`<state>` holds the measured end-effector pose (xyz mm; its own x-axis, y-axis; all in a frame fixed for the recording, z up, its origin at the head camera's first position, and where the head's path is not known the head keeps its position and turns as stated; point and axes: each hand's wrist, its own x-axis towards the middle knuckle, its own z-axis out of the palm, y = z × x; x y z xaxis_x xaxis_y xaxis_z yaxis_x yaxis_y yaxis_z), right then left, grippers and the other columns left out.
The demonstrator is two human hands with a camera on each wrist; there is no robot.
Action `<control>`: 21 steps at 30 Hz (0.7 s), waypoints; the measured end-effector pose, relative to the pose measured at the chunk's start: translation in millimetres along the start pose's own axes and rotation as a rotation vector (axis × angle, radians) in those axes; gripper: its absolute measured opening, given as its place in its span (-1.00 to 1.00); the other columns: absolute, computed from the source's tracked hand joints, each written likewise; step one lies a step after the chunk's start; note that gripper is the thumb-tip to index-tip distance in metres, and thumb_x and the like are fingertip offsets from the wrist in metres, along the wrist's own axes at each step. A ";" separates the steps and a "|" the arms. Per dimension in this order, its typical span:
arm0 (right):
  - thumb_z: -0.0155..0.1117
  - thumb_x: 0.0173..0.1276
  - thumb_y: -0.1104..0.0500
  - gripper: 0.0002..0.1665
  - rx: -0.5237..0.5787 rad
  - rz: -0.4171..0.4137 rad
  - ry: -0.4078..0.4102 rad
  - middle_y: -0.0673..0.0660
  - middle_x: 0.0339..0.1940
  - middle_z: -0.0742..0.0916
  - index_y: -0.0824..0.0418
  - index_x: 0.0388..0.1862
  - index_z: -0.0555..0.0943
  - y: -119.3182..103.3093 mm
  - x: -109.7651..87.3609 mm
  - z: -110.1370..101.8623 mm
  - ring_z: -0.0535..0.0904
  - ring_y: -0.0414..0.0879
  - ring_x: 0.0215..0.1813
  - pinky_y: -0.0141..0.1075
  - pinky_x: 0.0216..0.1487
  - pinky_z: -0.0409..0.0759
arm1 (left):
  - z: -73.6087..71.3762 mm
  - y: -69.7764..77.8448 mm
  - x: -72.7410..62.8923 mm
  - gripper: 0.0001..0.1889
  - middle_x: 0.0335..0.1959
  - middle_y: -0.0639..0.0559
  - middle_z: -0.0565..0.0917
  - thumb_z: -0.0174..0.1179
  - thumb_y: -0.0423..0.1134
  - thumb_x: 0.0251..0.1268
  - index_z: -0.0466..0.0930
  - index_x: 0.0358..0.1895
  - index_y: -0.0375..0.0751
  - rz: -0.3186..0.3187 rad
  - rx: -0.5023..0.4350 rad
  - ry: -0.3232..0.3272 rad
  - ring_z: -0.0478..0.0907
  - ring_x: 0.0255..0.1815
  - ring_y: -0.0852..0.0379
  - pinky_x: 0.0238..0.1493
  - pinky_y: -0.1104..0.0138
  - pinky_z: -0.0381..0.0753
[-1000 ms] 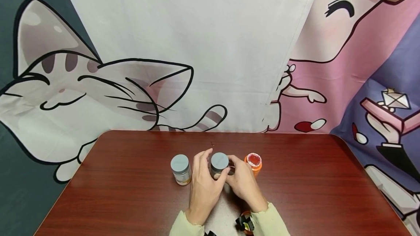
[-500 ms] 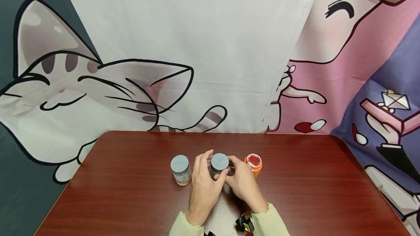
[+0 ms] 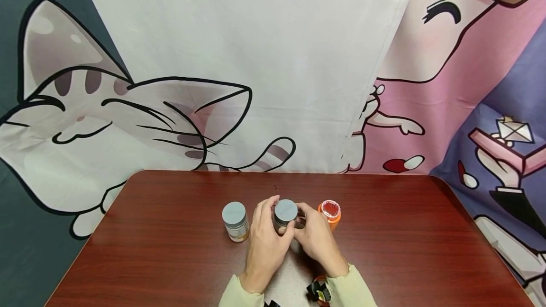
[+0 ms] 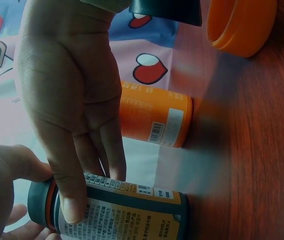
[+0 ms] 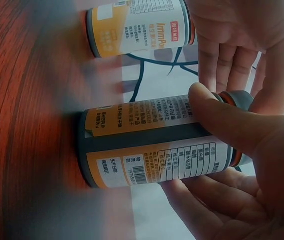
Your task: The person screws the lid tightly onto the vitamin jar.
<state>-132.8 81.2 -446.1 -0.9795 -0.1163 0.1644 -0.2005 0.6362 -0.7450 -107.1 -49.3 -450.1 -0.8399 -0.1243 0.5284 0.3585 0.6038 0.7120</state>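
Note:
A supplement bottle [image 5: 146, 145] with a grey lid [image 3: 286, 210] stands upright on the table between both hands. My left hand [image 3: 268, 240] holds the lid, its thumb on the near side and its fingers around the far left. Lower down, my right hand [image 3: 317, 240] grips the labelled body, with its thumb [image 5: 226, 120] across the label. An orange ring shows just under the lid in the wrist views. Right behind my right hand is an orange bottle [image 3: 330, 214], its top uncovered and reddish inside a whitish rim.
A second grey-lidded bottle [image 3: 235, 221] stands left of my left hand. An orange cap [image 4: 244, 30] lies on the brown table [image 3: 170, 250], close to my right wrist. Cartoon-printed cloth [image 3: 277, 60] hangs behind the table's far edge.
My left fingertips have shifted slightly right around the lid, and the left thumb has drawn back a little to the left. The right hand and the bottles look the same.

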 end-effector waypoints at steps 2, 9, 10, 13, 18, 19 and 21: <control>0.65 0.02 0.20 -0.46 -0.001 0.002 0.000 0.11 -0.12 0.79 0.21 0.02 0.68 -0.1 0.2 0.0 0.75 -0.03 -0.14 -0.13 -0.10 0.70 | 0.1 -0.3 0.1 -0.28 0.11 -0.05 0.57 0.55 -0.35 -0.08 0.48 0.25 -0.23 0.010 -0.002 0.001 0.54 0.13 0.06 0.12 0.13 0.54; 0.65 0.01 0.22 -0.46 0.003 -0.008 -0.001 0.11 -0.13 0.79 0.21 0.01 0.68 0.8 -0.1 -0.3 0.75 -0.03 -0.14 -0.12 -0.11 0.70 | -0.4 -2.1 1.5 -0.31 0.12 -0.06 0.57 0.51 -0.39 -0.09 0.49 0.24 -0.26 0.050 -0.015 -0.009 0.54 0.13 0.04 0.13 0.14 0.54; 0.65 0.01 0.22 -0.47 0.005 -0.009 0.000 0.11 -0.13 0.79 0.21 0.01 0.68 0.8 0.0 -0.4 0.75 -0.03 -0.14 -0.12 -0.11 0.70 | -0.5 -2.5 1.6 -0.31 0.12 -0.06 0.57 0.51 -0.39 -0.09 0.49 0.24 -0.26 0.055 -0.017 -0.012 0.54 0.13 0.04 0.13 0.13 0.53; 0.64 0.01 0.22 -0.47 0.012 -0.009 0.004 0.11 -0.13 0.79 0.20 0.00 0.69 0.6 0.1 -0.4 0.75 -0.02 -0.13 -0.12 -0.10 0.70 | -1.6 -3.3 2.2 -0.31 0.12 -0.06 0.57 0.50 -0.39 -0.09 0.49 0.24 -0.25 0.062 -0.019 -0.027 0.54 0.14 0.04 0.14 0.13 0.53; 0.66 0.00 0.18 -0.46 0.004 -0.014 0.010 0.10 -0.14 0.79 0.19 0.00 0.69 0.3 -0.5 -0.8 0.75 -0.03 -0.13 -0.11 -0.10 0.69 | -3.3 -3.5 2.7 -0.33 0.13 -0.05 0.57 0.46 -0.38 -0.07 0.50 0.25 -0.24 0.065 -0.007 -0.051 0.54 0.14 0.04 0.12 0.11 0.54; 0.67 -0.01 0.17 -0.45 0.001 -0.016 0.012 0.09 -0.14 0.79 0.19 0.00 0.69 0.3 -0.6 -0.8 0.75 -0.03 -0.13 -0.11 -0.10 0.69 | -3.5 -3.4 2.7 -0.33 0.14 -0.05 0.57 0.46 -0.38 -0.07 0.50 0.24 -0.24 0.066 -0.005 -0.054 0.54 0.14 0.04 0.11 0.10 0.54; 0.67 -0.01 0.16 -0.44 -0.004 -0.017 0.014 0.10 -0.13 0.79 0.19 0.01 0.69 0.2 -0.8 -1.0 0.74 -0.03 -0.13 -0.11 -0.09 0.68 | -3.4 -3.3 2.7 -0.33 0.14 -0.05 0.57 0.43 -0.39 -0.08 0.50 0.24 -0.24 0.069 -0.002 -0.059 0.54 0.15 0.04 0.11 0.10 0.54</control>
<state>-132.0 82.2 -445.8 -0.9757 -0.1162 0.1860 -0.2169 0.6372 -0.7396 -109.1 -54.4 -449.4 -0.8355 -0.0356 0.5483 0.4175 0.6077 0.6756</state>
